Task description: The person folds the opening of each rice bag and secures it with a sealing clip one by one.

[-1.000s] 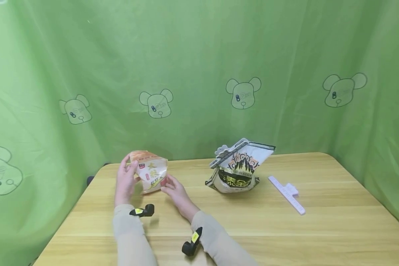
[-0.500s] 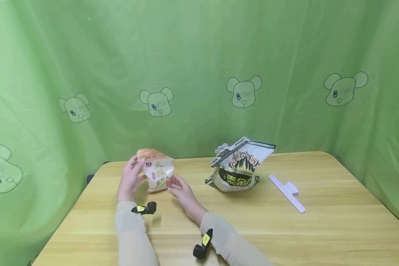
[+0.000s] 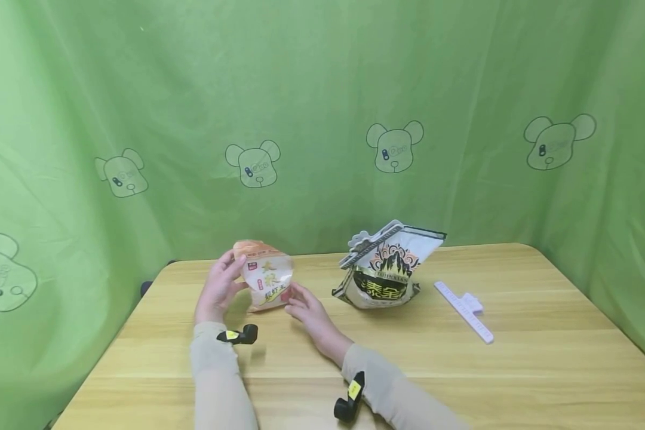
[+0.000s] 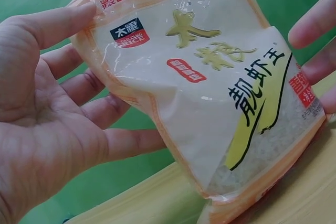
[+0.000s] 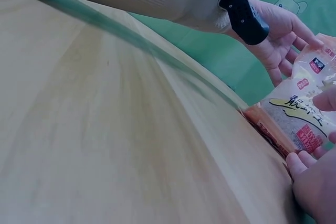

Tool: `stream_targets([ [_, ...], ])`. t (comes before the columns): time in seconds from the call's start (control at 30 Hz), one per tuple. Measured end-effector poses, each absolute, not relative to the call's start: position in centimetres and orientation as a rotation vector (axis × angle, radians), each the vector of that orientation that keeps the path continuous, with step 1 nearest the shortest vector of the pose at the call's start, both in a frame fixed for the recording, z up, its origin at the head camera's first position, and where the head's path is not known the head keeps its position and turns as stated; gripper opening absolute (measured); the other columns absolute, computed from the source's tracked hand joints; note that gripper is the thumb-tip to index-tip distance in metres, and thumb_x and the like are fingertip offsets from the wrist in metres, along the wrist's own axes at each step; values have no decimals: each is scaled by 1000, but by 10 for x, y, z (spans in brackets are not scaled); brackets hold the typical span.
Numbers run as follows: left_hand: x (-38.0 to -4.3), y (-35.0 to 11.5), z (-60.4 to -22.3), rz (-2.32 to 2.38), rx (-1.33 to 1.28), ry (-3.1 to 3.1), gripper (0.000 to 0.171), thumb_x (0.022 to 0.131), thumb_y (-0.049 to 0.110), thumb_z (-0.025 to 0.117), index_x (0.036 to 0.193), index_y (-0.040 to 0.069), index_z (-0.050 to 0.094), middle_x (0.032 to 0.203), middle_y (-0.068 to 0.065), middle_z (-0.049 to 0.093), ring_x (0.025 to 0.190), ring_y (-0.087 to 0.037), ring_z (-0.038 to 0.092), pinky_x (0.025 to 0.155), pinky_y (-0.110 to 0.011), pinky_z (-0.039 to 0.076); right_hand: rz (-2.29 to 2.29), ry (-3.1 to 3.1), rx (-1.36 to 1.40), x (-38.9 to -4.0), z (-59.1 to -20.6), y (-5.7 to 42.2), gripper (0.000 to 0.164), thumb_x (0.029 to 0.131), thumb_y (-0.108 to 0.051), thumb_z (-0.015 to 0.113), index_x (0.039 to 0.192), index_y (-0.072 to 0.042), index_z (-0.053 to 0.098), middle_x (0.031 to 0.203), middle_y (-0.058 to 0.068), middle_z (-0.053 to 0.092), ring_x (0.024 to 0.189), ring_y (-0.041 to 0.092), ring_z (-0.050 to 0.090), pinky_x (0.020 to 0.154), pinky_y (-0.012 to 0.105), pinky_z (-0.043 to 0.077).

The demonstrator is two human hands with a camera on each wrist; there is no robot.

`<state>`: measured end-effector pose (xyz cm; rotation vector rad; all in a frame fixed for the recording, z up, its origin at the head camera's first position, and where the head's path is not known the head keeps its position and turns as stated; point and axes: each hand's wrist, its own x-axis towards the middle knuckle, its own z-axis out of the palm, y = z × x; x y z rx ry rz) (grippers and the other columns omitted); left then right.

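A small orange-and-white bag of rice (image 3: 269, 278) stands tilted at the left of the table, grains showing through its clear lower part in the left wrist view. My left hand (image 3: 221, 286) pinches its upper left edge, thumb on the printed front and the other fingers behind. At the lower right corner, my right hand (image 3: 317, 319) holds the bag by its edge; in the right wrist view its fingers (image 5: 296, 163) are low beside the bag's bottom seam. The bag's back is hidden.
Right of the hands stands a larger black-and-white bag (image 3: 384, 280), its folded top held by a grey sealing clip (image 3: 371, 245). A lilac sealing clip (image 3: 464, 310) lies farther right on the wooden table (image 3: 543, 370). A green curtain (image 3: 322, 89) hangs behind.
Both hands and the bag of rice have moved to the right across the table, toward the larger bag. The larger bag and lilac clip have stayed put.
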<state>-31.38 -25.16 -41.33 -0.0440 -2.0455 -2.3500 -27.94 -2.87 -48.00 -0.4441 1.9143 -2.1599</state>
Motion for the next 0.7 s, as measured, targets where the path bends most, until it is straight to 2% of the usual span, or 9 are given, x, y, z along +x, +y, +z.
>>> stream_targets([
  [0.33,-315,-239,-411,-2351,-129,-2106,45,100,26,54,141,10,43,119,5,62,107,-15,61,93,-44,53,-2114,1937,-420,-274,-479,-11,65,93,-10,57,152,-7,29,156,18,34,139,38,39,114,49,37],
  [0.7,-319,-230,-411,-2384,-152,-2153,40,100,24,53,137,9,46,119,2,60,108,-17,59,93,-44,52,-2117,1935,-451,-267,-478,1,66,93,-7,56,152,-5,26,154,21,35,140,41,38,116,53,32],
])
